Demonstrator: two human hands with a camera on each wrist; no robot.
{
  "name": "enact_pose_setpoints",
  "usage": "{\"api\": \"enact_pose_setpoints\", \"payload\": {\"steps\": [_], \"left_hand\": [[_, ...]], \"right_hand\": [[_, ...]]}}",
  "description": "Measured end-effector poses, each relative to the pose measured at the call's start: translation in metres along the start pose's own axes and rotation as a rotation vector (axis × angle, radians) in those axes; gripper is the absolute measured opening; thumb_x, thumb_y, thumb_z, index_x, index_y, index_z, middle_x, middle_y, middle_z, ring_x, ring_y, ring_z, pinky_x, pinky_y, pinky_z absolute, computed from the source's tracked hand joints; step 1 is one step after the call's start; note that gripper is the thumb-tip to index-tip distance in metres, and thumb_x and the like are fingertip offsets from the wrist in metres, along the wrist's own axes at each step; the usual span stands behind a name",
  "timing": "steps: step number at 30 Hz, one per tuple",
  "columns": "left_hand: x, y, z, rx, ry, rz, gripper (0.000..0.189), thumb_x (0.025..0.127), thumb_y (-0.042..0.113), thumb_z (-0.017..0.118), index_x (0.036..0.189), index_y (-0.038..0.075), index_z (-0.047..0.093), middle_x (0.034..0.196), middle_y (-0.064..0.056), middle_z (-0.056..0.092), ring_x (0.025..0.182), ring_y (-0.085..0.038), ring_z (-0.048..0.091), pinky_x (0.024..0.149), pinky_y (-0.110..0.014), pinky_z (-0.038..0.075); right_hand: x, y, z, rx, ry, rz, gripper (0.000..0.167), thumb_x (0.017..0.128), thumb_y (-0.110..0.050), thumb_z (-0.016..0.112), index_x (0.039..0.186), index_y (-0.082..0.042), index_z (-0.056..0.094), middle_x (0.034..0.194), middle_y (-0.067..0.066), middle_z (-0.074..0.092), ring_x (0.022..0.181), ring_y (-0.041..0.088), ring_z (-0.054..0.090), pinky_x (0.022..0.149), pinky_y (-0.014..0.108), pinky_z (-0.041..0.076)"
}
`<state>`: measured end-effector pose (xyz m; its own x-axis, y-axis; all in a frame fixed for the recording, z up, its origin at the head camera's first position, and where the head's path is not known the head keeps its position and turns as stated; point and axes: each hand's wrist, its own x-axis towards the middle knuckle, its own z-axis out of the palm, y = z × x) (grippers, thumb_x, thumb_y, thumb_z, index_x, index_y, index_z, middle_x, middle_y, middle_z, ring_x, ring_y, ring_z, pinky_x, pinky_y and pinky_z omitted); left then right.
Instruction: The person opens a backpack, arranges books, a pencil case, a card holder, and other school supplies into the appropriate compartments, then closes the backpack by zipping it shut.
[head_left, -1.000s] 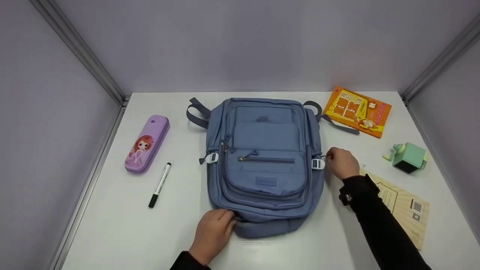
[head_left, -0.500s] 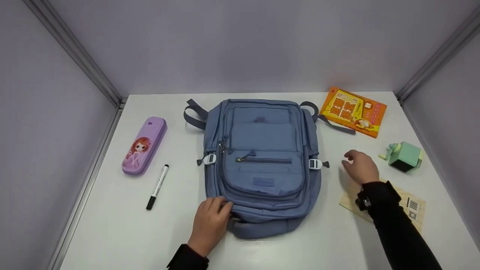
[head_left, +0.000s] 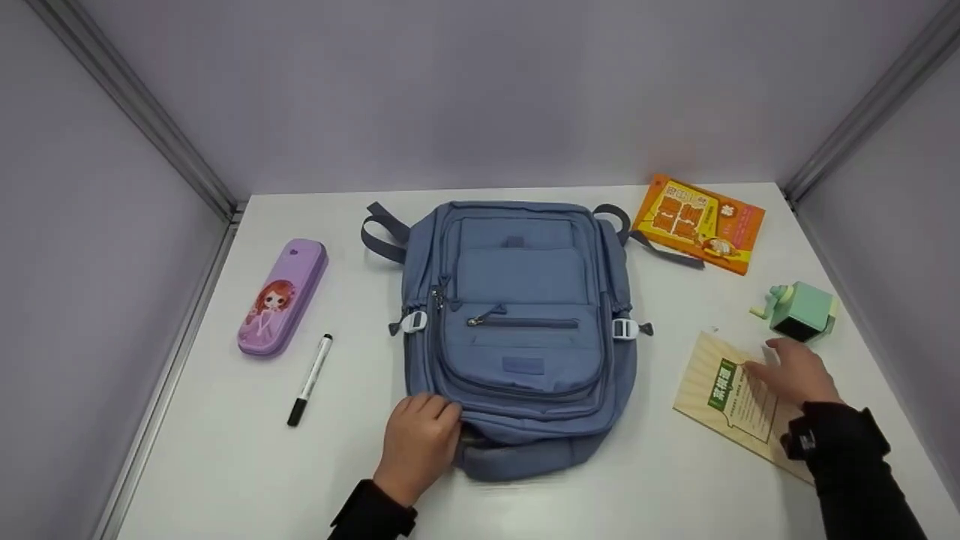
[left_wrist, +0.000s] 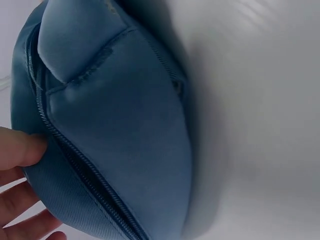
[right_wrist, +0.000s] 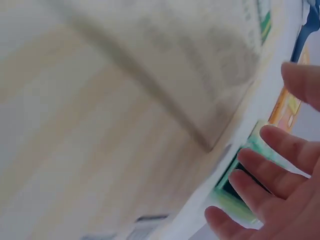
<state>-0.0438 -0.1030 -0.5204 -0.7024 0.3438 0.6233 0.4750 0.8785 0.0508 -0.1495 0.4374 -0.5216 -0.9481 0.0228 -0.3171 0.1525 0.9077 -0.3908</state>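
Note:
A blue backpack (head_left: 525, 277) lies front up at the middle of the table. My left hand (head_left: 418, 442) grips its lower left edge. In the left wrist view the thumb (left_wrist: 30, 150) presses on the fabric beside a zipper (left_wrist: 85, 167), while the other fingers sit behind the edge. Over at the right, my right hand (head_left: 799, 371) hovers above a pale wood-grain booklet (head_left: 701, 390) with a green label, hiding part of it. In the right wrist view its fingers (right_wrist: 285, 145) are spread beyond the booklet's edge and hold nothing.
A mint green crank pencil sharpener (head_left: 810, 307) stands just beyond the right hand. An orange booklet (head_left: 739, 232) lies at the back right, partly over a dark strap (head_left: 671, 253). Left of the backpack are a purple pencil case (head_left: 281, 300) and a marker (head_left: 311, 379).
My right hand has let go of the strap end by the backpack's right buckle and moved right, over the wood-grain booklet. The left hand stays at the backpack's lower left edge, slightly higher.

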Motion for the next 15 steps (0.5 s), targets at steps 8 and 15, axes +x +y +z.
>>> {"api": "enact_pose_setpoints", "payload": {"steps": [8,15], "left_hand": [[0.015,0.003,-0.005,-0.004,0.075,-0.063,0.016,0.066,0.008,0.084,0.076,0.011,0.072,0.071,-0.002,0.065,0.062,-0.017,0.061,0.055,-0.030,0.050],[0.034,0.003,-0.010,0.010,0.113,-0.094,0.018,0.067,0.012,0.085,0.078,0.010,0.071,0.070,-0.002,0.065,0.061,-0.017,0.061,0.053,-0.030,0.049]], "right_hand": [[-0.017,0.013,0.003,-0.093,-0.047,0.015,0.087,0.088,-0.050,0.067,0.137,0.017,0.039,0.135,0.046,0.033,0.120,0.062,0.039,0.091,0.072,0.039],[-0.017,0.015,0.009,-0.104,-0.008,-0.001,0.083,0.083,-0.051,0.073,0.123,0.017,0.048,0.115,0.039,0.051,0.102,0.054,0.050,0.077,0.060,0.043]]}}
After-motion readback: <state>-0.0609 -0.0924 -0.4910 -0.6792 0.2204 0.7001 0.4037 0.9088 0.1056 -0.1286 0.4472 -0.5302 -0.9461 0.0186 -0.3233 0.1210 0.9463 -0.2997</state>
